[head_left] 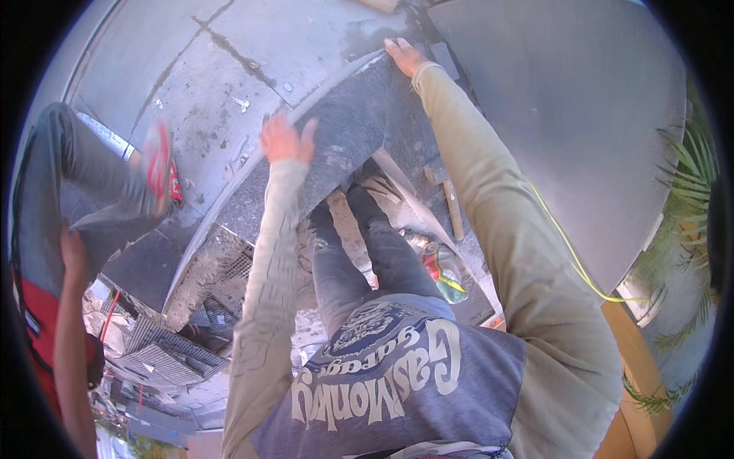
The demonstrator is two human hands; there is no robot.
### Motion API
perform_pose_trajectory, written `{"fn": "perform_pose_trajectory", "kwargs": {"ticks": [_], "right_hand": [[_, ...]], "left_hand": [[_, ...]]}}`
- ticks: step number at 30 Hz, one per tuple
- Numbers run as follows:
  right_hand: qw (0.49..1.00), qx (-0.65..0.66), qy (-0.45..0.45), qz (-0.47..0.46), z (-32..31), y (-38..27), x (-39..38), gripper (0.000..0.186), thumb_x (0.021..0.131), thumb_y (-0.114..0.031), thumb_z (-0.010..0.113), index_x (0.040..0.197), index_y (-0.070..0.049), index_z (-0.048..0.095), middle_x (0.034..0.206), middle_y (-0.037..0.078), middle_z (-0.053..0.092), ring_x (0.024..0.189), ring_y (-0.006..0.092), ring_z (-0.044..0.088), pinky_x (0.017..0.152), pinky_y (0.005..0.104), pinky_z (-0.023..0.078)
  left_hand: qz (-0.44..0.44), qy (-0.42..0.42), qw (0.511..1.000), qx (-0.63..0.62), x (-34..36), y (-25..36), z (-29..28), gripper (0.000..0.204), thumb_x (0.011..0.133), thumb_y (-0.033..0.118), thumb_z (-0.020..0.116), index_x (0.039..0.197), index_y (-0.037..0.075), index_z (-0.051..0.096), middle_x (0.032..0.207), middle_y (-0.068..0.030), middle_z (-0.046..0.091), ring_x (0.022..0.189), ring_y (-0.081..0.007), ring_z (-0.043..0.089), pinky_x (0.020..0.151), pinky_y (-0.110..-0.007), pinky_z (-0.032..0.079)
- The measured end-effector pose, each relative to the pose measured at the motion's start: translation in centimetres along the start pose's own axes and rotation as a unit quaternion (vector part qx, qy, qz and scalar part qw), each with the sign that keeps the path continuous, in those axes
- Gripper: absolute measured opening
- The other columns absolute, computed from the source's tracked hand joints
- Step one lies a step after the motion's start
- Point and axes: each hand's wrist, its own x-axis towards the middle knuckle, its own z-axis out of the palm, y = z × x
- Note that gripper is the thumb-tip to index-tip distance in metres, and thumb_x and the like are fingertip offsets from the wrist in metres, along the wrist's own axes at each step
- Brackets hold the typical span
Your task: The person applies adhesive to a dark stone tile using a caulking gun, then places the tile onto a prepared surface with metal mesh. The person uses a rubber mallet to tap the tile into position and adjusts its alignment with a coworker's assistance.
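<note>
A large dark grey slab (340, 126) with a pale long edge lies tilted in front of my legs. My right hand (404, 56) is closed over its far corner, with the fingertips at the rim. Nearer and to the left, my left hand (288, 140) is at the slab's pale edge. Its thumb lies toward the dark face and its fingers bend over the edge, slightly smeared by motion. Below the slab, my legs stand among rubble and broken pieces.
Another person's leg (99, 172) and red shoe (162, 172) are close on the left. A big grey panel (566, 115) stands at right, with a yellow-green cord (566, 237) along it. Ribbed tile pieces (172, 356) lie lower left; a plastic bag (447, 275) sits by my legs. Palm leaves (692, 180) edge the right.
</note>
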Motion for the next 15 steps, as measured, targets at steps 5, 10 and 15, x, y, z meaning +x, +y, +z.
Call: {"fn": "perform_pose_trajectory", "kwargs": {"ticks": [5, 10, 15], "right_hand": [[0.999, 0.011, -0.025, -0.035, -0.8, 0.1, -0.2, 0.076, 0.103, -0.062, 0.041, 0.156, -0.006, 0.042, 0.157, 0.023, 0.045, 0.147, 0.0370, 0.040, 0.121, 0.0416, 0.031], [0.996, 0.013, -0.047, -0.073, -1.3, 0.9, 0.4, 0.074, 0.103, -0.062, 0.041, 0.154, -0.007, 0.046, 0.157, 0.019, 0.047, 0.146, 0.0339, 0.043, 0.120, 0.0407, 0.033], [0.995, 0.021, -0.052, -0.084, -1.3, 2.1, 1.6, 0.075, 0.103, -0.062, 0.042, 0.153, -0.007, 0.048, 0.155, 0.018, 0.050, 0.144, 0.0330, 0.046, 0.118, 0.0403, 0.035]], "left_hand": [[-0.045, -0.137, 0.988, 0.061, 5.6, 10.9, 2.0, 0.095, 0.093, 0.070, 0.057, 0.156, 0.002, 0.038, 0.157, -0.0229, 0.044, 0.149, -0.0394, 0.035, 0.119, -0.061, 0.025], [-0.050, -0.226, 0.972, 0.038, 10.3, 18.0, 1.9, 0.102, 0.084, 0.072, 0.068, 0.155, 0.004, 0.040, 0.149, -0.0174, 0.055, 0.139, -0.0314, 0.053, 0.116, -0.058, 0.033], [-0.068, -0.207, 0.976, 0.008, 14.1, 18.9, 3.0, 0.113, 0.069, 0.070, 0.082, 0.151, 0.003, 0.045, 0.132, -0.0162, 0.069, 0.122, -0.0317, 0.066, 0.110, -0.049, 0.042]]}}
